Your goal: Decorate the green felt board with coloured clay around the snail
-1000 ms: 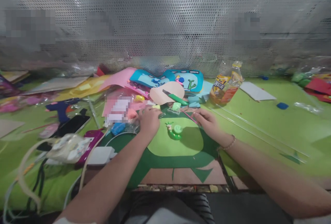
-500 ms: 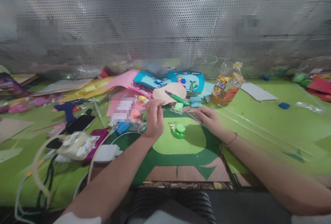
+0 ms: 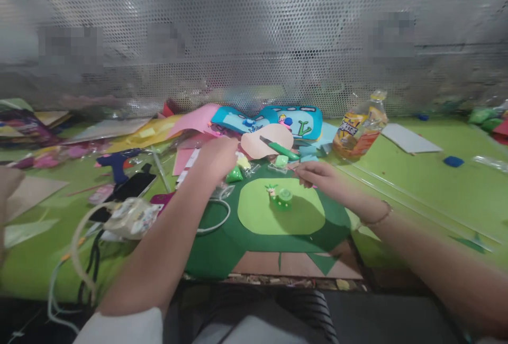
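Note:
My left hand (image 3: 217,157) reaches over a heap of small clay packets. Beside it lie a green packet (image 3: 234,175) and a yellow one (image 3: 243,162). Its fingers are curled away from me and smeared. My right hand (image 3: 317,174) rests on the dark green foam sheet (image 3: 216,249), its fingers pinched on a thin pink stick. A small green clay snail (image 3: 280,199) stands on the light green oval (image 3: 286,219), just left of my right hand.
A green-handled knife (image 3: 280,148) lies on a pink foam disc (image 3: 264,143). A tilted bottle (image 3: 359,127) is at the right. A blue glue gun (image 3: 117,161), a black phone (image 3: 133,188) and white cables (image 3: 79,249) lie on the left. Perforated metal screen (image 3: 254,42) stands behind.
My left hand has moved up and to the left, from beside the snail to the clay packets. The view has shifted left. My right hand has stayed by the oval.

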